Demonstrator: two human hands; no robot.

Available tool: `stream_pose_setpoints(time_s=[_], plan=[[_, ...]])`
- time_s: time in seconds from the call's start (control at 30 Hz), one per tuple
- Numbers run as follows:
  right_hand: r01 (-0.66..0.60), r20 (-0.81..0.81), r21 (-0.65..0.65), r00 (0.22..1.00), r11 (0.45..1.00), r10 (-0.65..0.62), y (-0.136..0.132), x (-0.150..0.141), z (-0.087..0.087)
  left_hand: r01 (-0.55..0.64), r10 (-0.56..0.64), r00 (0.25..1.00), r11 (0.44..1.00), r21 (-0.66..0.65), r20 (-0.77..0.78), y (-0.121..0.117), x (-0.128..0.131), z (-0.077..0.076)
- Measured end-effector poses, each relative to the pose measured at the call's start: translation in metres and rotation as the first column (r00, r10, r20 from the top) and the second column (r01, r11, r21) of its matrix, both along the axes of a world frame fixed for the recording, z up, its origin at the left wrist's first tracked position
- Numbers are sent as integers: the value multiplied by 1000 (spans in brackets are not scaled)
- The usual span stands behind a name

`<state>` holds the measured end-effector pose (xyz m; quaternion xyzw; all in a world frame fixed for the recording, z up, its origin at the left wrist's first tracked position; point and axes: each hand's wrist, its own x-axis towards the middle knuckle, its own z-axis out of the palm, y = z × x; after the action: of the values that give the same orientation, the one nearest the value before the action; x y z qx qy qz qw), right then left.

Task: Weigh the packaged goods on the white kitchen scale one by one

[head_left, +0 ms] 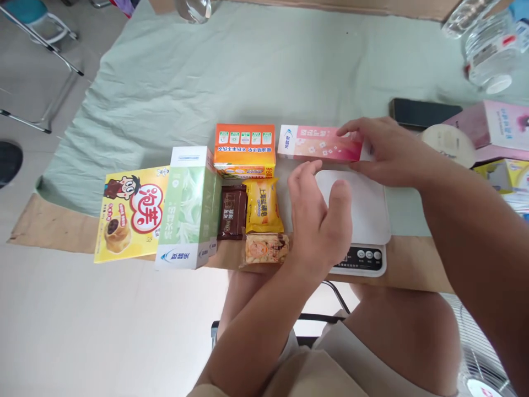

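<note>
My right hand (386, 151) grips the right end of a long pink box (316, 143) lying on the green cloth behind a white kitchen scale (366, 220). My left hand (320, 218) hovers over the scale's left edge with fingers loosely apart, holding nothing. Left of it lie a yellow snack packet (263, 205), a brown chocolate packet (232, 212), a small packet of nuts (265, 248) and an orange box (244, 150).
A green-and-white box (190, 212) and a yellow cartoon box (131, 214) sit at the table's front left. A black phone (424, 112), a tape roll (450, 144), pink boxes (494, 127) and water bottles (491, 52) crowd the right. A green cloth (248, 71) covers the table.
</note>
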<state>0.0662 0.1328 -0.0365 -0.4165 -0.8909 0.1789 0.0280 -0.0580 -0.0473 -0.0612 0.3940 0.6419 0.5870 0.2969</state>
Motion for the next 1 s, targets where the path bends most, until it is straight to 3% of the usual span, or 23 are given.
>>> stream_pose_setpoints(time_s=[0.1, 0.2, 0.43, 0.53, 0.63, 0.73, 0.83, 0.9, 1.0], plan=[[-47, -22, -200, 999, 979, 43, 10, -3, -8, -22, 23, 999, 999, -28, 38, 2, -1, -2], [14, -83, -255, 996, 967, -36, 13, -5, -15, -20, 22, 999, 998, -59, 32, 3, -2, -7], [125, -72, -121, 988, 985, -135, -4, -18, -17, -27, 25, 1000, 993, -112, -17, 9, -2, -21], [154, -122, -9, 981, 988, -154, -29, -14, -6, -14, 10, 999, 995, -96, -51, 8, -5, -18], [121, -302, 130, 950, 984, -77, -67, 4, 2, 1, 2, 994, 1000, 21, -114, 2, -8, -7], [279, -537, 139, 828, 950, -164, -110, 30, -4, 99, -62, 974, 982, 162, -218, -5, -2, 4], [505, -762, -11, 554, 863, -334, -141, 56, -20, 290, -206, 926, 925, 244, -317, -11, 19, 10], [604, -829, -88, 397, 792, -394, -149, 73, -31, 394, -313, 895, 890, 232, -319, -12, 40, 10], [686, -818, -170, 302, 708, -489, -147, 97, -43, 497, -456, 852, 859, 125, -256, -8, 74, 6]])
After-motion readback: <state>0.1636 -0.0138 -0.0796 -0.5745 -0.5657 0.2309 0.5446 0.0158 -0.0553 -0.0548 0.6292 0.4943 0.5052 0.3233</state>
